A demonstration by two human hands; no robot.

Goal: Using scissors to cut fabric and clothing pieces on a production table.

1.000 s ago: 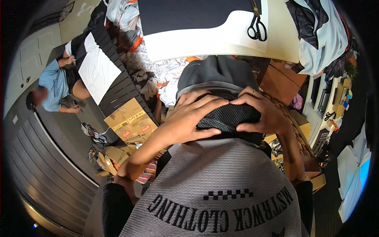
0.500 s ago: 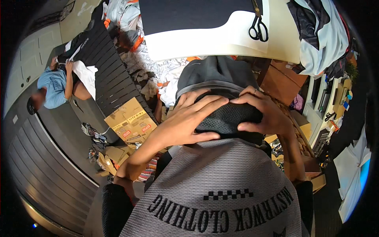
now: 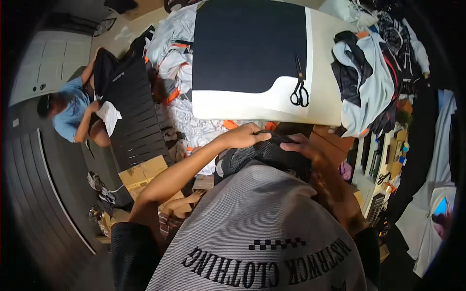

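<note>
At my waist, my left hand (image 3: 244,136) pinches the upper edge of a piece of black mesh fabric (image 3: 240,157) between thumb and fingers. Close beside it on the right, my right hand (image 3: 302,146) grips the same fabric, its lower fingers in shadow. The mesh is bunched in front of my grey striped shirt (image 3: 262,213), and I cannot tell what item it belongs to. Beyond my hands, black-handled scissors (image 3: 301,92) lie across a black fabric sheet (image 3: 250,48) and a white sheet (image 3: 228,105) on the cream table (image 3: 325,109).
Grey, black and red garments (image 3: 369,82) are heaped on the table's right end. White and orange cloth (image 3: 177,104) is piled left of it. At left, a seated person (image 3: 73,111) handles black and white cloth beside a dark slatted surface (image 3: 136,116). A cardboard box (image 3: 143,174) stands nearer.
My hands have gone from lying spread on the black mesh to pinching its edge. The view has tilted up, showing more table. The person at left has raised a black cloth.
</note>
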